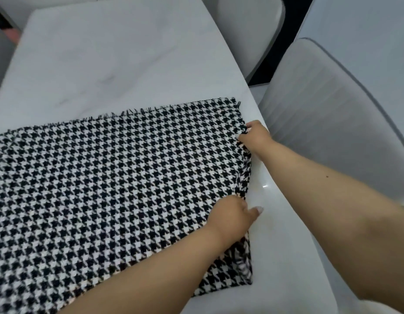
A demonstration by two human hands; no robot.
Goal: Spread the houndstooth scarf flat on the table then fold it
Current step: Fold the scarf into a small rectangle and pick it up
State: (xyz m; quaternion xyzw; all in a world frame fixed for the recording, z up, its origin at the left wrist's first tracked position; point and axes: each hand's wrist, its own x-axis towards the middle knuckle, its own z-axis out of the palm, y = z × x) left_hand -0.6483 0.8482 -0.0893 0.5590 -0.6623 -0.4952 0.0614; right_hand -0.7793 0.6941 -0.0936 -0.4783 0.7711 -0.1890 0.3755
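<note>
The black-and-white houndstooth scarf point(110, 186) lies mostly flat on the white marble table point(101, 64), running off the left and bottom of the view. Its far edge is frayed and its right edge is slightly bunched and layered. My right hand point(255, 137) pinches the scarf's right edge near the far corner. My left hand point(230, 216) grips the same edge lower down, fingers curled into the cloth, thumb sticking out over the table.
A grey upholstered chair point(328, 114) stands close to the table's right edge, and a second chair point(248, 30) sits behind it. Bare tabletop stretches beyond the scarf's far edge. A pink object point(11, 34) shows at the far left.
</note>
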